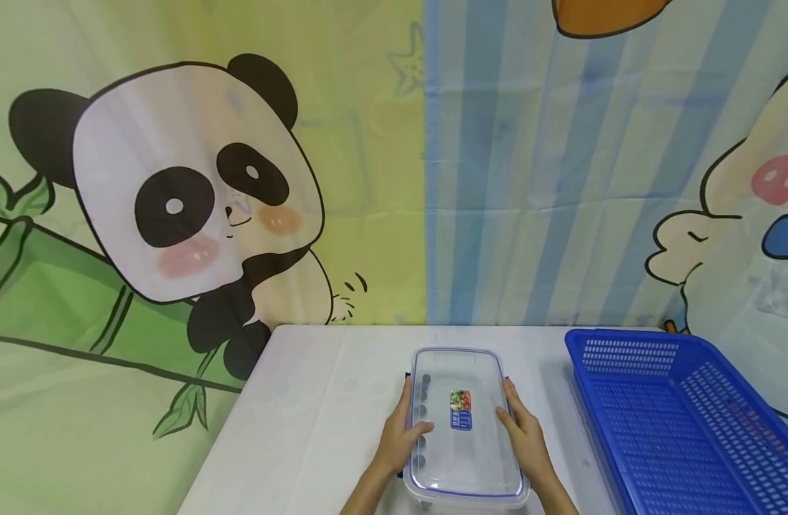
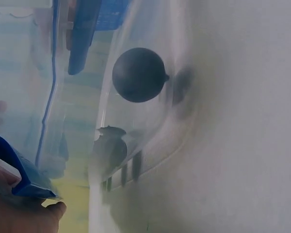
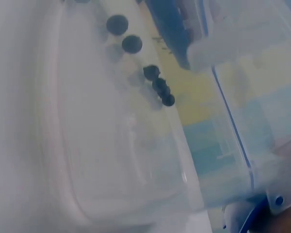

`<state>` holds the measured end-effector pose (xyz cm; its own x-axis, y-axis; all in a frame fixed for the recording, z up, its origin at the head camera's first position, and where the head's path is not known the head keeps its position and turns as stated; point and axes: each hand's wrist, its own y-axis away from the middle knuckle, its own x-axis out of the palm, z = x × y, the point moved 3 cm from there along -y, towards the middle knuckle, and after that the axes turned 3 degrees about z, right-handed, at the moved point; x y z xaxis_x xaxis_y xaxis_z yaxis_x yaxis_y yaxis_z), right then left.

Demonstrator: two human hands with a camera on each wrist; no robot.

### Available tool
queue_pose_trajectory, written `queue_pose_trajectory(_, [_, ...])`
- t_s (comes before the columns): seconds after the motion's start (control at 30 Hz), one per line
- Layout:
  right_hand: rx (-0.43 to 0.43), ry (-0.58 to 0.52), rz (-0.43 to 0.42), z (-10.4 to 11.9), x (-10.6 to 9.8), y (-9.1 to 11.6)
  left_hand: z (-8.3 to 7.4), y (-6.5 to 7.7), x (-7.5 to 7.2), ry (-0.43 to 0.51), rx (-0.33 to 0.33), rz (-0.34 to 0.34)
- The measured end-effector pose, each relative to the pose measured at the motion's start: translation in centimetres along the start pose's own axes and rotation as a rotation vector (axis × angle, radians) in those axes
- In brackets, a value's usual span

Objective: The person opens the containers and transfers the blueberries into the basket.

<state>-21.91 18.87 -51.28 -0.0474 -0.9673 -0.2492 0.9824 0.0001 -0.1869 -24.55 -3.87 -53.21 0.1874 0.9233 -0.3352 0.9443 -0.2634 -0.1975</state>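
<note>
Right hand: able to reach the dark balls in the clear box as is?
Probably not: the lid covers the clear box with the dark balls inside, and the right hand is outside, at its side.

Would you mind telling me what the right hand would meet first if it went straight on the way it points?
Most likely the clear lidded container, whose side the right hand holds; exact depth is unclear. The blue basket lies off to the right, outside that line.
</note>
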Motion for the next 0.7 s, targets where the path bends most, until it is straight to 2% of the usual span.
queue_pose_trajectory(0.13, [0.016,-0.075,-0.035,0.18,0.07,-0.2,-0.05,-0.1,0.06,-0.001,-0.016,-0.02])
queue_pose_trajectory(0.27, [0.04,-0.086,-0.054,-0.01,0.03,-0.38,0.01,-0.2,0.08,0.0,-0.021,-0.028])
queue_pose_trajectory(0.4, [0.015,-0.059,-0.083,-0.05,-0.05,-0.42,0.1,-0.28,0.11,-0.002,-0.024,-0.023])
queue_pose_trajectory(0.57, [-0.03,-0.079,-0.101,0.03,0.04,-0.33,0.16,-0.25,0.06,-0.015,-0.037,-0.023])
queue_pose_trajectory(0.7, [-0.026,-0.095,-0.119,0.0,-0.04,-0.19,0.35,-0.22,0.2,-0.017,-0.027,-0.025])
